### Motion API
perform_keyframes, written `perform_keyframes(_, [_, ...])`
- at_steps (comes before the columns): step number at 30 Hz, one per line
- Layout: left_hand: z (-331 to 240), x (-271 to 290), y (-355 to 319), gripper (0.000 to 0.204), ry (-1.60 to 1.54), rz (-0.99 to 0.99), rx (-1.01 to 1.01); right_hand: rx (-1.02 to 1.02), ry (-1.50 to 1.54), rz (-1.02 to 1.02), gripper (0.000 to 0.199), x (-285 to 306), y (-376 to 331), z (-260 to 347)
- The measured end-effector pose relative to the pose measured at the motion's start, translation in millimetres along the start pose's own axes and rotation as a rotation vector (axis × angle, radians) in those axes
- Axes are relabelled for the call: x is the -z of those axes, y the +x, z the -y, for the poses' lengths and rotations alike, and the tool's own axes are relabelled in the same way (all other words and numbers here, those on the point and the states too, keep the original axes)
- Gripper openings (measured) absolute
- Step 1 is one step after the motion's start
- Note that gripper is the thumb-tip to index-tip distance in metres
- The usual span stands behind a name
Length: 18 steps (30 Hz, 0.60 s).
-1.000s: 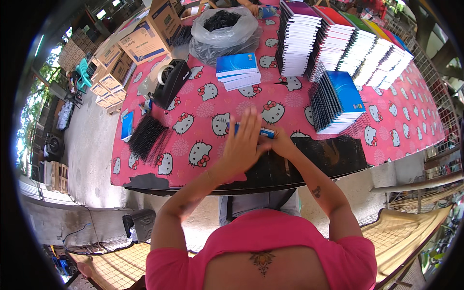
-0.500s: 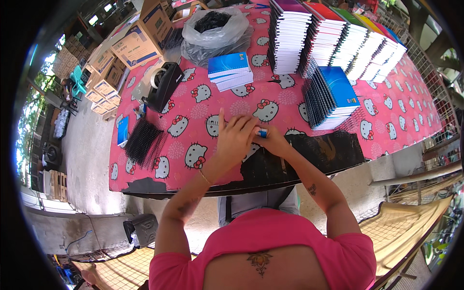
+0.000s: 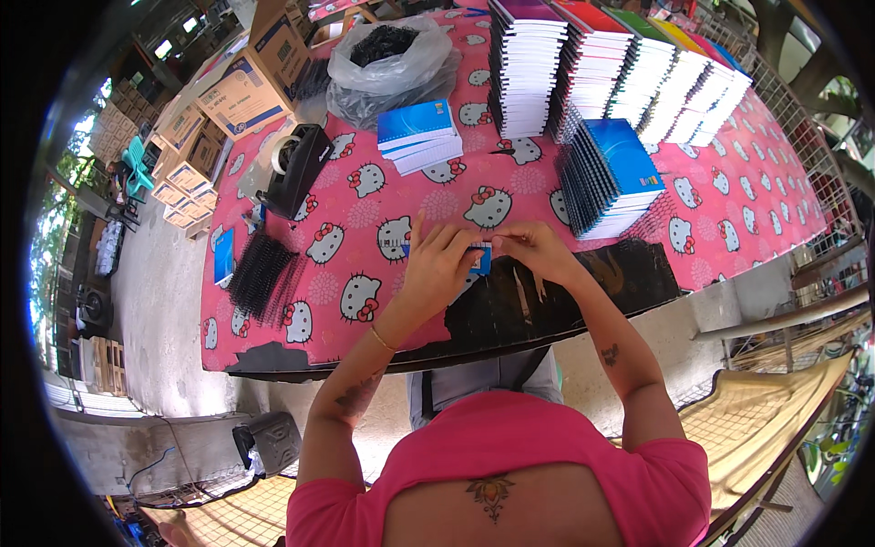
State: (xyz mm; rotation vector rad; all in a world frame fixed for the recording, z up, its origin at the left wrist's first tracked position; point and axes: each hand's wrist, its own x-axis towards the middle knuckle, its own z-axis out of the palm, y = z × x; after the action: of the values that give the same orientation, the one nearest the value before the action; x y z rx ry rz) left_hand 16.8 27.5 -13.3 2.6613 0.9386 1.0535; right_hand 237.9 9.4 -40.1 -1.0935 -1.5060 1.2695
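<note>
Black binding coils lie in a pile at the left of the pink table cover, and a tape dispenser stands behind them. To the right of these is the left hand, gripping a blue notebook close to the bare black patch of the table. One second ago this hand was stretched flat over the notebook; now its fingers are bent, and more blue cover is visible beside them. The right hand is now at the notebook's upper right corner. Its fingertips are drawn together there, but whether they pinch something, I cannot tell. Further right, a stack of coil-bound notebooks stands unchanged.
</note>
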Motion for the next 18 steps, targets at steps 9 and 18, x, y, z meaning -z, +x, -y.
perform_keyframes(9, [-9,8,-2,0.021,-0.005,-0.018,0.001,0.008,-0.009,0.096,0.016,6,8,3])
perform_keyframes(18, [-3,6,0,0.022,-0.022,0.006,-0.018,0.049,0.046,0.186,0.013,9,8,3])
